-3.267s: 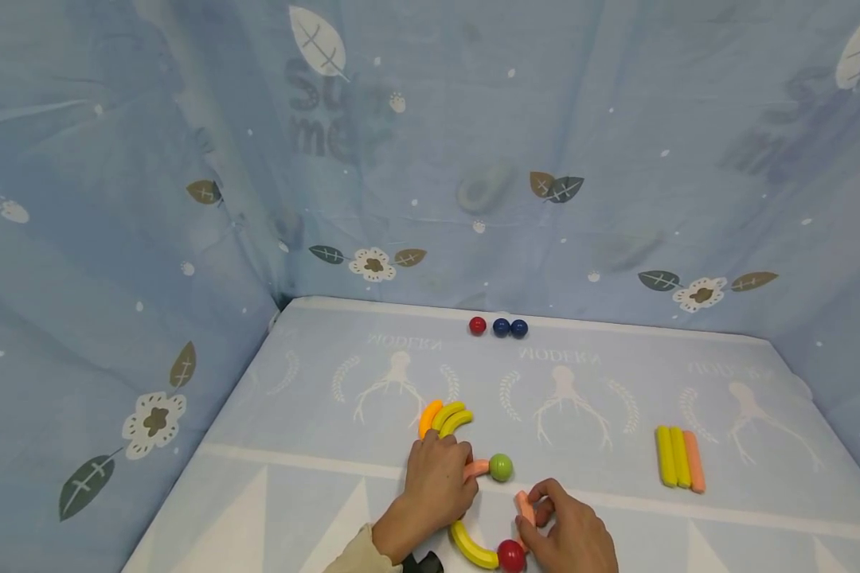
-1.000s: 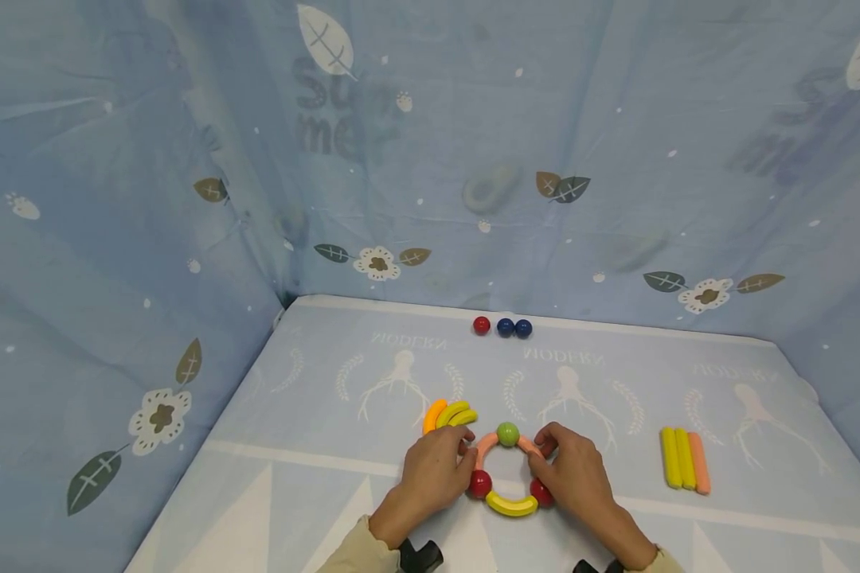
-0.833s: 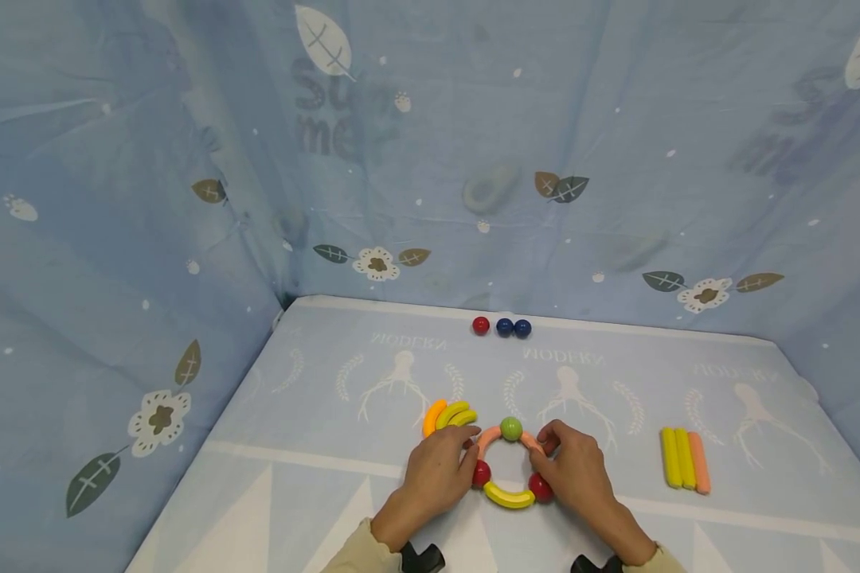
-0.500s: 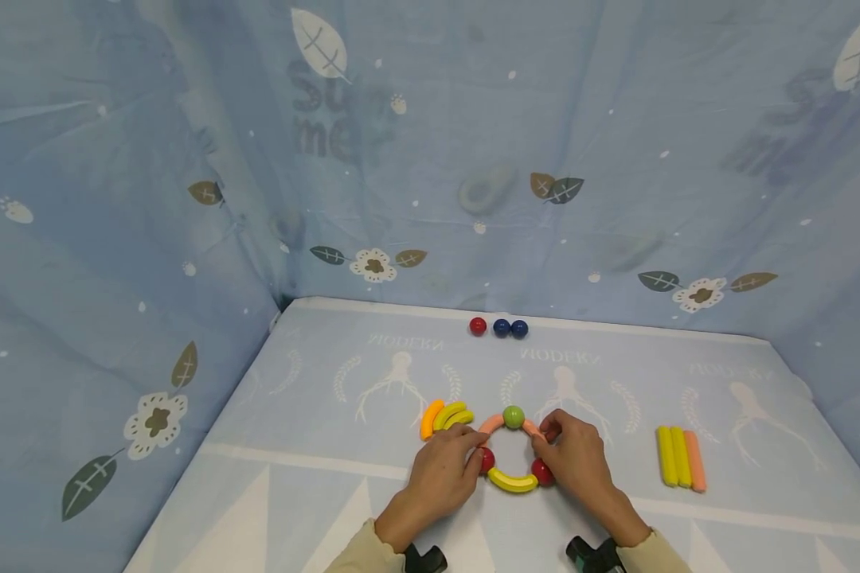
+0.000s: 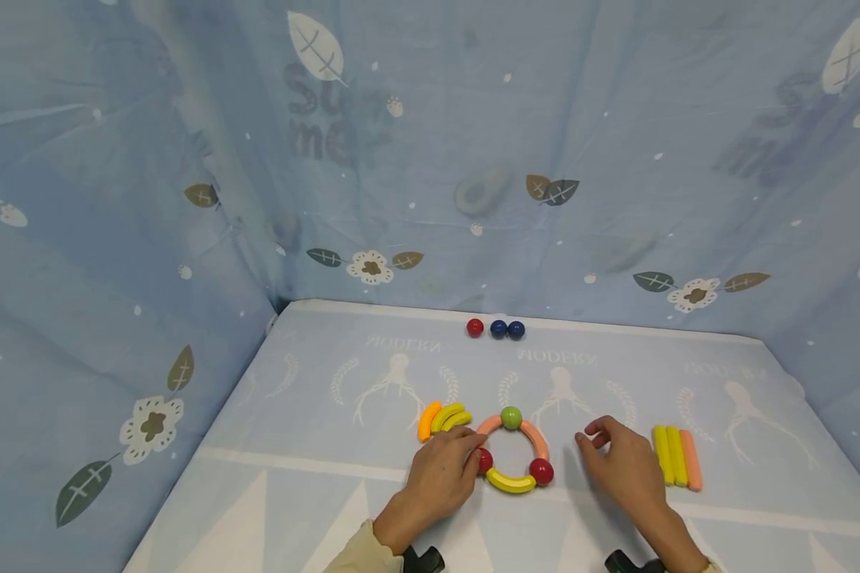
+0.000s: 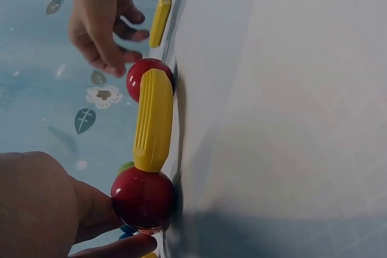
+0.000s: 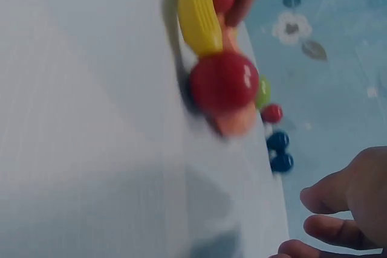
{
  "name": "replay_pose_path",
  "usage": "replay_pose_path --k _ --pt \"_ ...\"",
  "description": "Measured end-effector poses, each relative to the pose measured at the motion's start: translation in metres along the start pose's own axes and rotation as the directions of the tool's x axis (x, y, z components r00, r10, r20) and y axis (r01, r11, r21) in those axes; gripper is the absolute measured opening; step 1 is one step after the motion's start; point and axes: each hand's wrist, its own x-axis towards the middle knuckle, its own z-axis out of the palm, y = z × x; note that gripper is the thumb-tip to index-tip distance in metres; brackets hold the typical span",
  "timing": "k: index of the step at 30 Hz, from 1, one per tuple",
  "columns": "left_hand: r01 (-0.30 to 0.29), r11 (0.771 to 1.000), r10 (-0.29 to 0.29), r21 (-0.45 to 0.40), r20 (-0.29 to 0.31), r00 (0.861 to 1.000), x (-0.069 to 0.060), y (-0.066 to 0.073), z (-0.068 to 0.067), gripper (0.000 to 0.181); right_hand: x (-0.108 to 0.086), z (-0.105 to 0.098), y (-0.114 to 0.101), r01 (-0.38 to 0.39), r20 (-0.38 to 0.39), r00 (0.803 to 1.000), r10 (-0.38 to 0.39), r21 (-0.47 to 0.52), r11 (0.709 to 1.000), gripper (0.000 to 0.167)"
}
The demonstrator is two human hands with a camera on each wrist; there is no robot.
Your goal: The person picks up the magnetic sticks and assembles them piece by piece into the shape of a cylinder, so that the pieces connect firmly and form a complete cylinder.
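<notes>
A ring of toy pieces lies on the table: a green ball at the back, a pink curved stick on either side, a right red ball, a yellow curved stick in front and a left red ball. My left hand pinches that left red ball, its thumb and a finger at the ball's sides; it partly hides the left pink stick. Apart from the ring, to its right, my right hand holds nothing, fingers loosely bent.
One orange and two yellow curved sticks lie just beyond my left hand. Straight sticks, two yellow and one pink, lie right of my right hand. A red ball and two blue balls sit near the back edge, before a blue cloth wall.
Separate parts have become a ring, which moved away from me. In the last half second my right hand let go of its right side and moved right; my left hand stayed.
</notes>
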Motion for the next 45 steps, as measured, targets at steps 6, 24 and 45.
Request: replay_pose_path --k 6,24,45 --pt "-0.002 1.000 0.002 0.007 0.011 1.000 0.000 -0.002 -0.002 0.027 -0.007 -0.025 0.035 -0.064 -0.043 0.997 0.061 -0.059 0.996 0.027" --pt "0.025 1.000 -0.026 0.015 0.044 0.999 0.001 -0.002 -0.001 0.030 -0.007 -0.036 0.059 -0.179 -0.020 0.984 0.179 -0.205 0.962 0.046" --pt "0.010 1.000 -0.010 -0.003 0.050 0.999 -0.001 0.000 0.001 0.029 -0.008 -0.009 0.046 0.012 0.094 0.995 -0.020 0.081 0.997 0.029"
